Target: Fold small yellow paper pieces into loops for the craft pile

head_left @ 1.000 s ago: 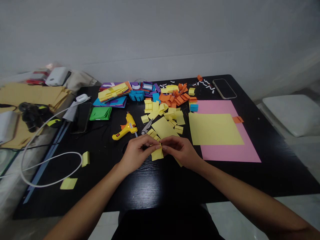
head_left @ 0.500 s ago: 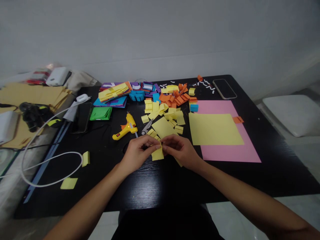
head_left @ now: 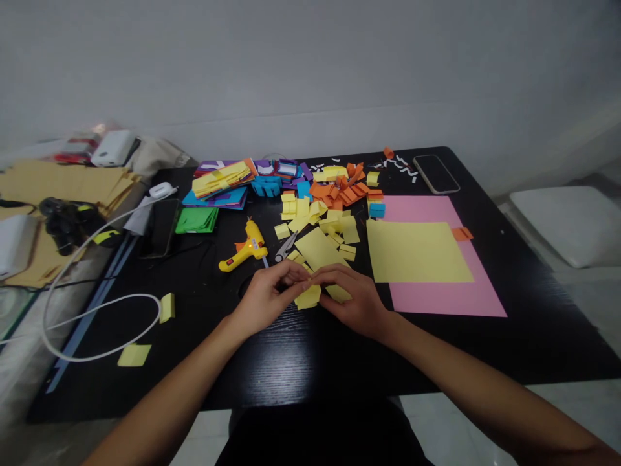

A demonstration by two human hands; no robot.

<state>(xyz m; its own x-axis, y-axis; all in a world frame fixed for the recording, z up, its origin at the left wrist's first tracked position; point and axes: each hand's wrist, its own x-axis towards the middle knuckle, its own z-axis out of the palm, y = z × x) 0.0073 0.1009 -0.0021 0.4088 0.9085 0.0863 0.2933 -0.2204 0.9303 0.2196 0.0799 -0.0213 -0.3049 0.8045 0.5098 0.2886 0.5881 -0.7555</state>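
Observation:
Between my two hands is a small yellow paper piece [head_left: 308,297], slightly bent, above the black table. My left hand [head_left: 266,294] pinches its upper edge between thumb and fingers. From the other side, my right hand [head_left: 352,298] has its fingertips closed on the same piece, touching the left fingertips. A larger yellow strip [head_left: 317,249] lies just beyond the hands, partly covered by the right one. Around it are several small folded yellow pieces [head_left: 347,252]. Grey scissors [head_left: 286,247] and a yellow glue gun [head_left: 250,247] lie beyond my left hand.
On the black table [head_left: 272,369], a yellow sheet [head_left: 420,252] overlaps a pink sheet [head_left: 451,301] at right. Orange pieces [head_left: 339,191], green papers [head_left: 196,220] and a phone [head_left: 435,173] lie farther back. A white cable [head_left: 104,301] loops at left.
The small yellow piece has tilted and bent between my fingers. My right fingers have moved left over its top edge, nearer my left fingertips.

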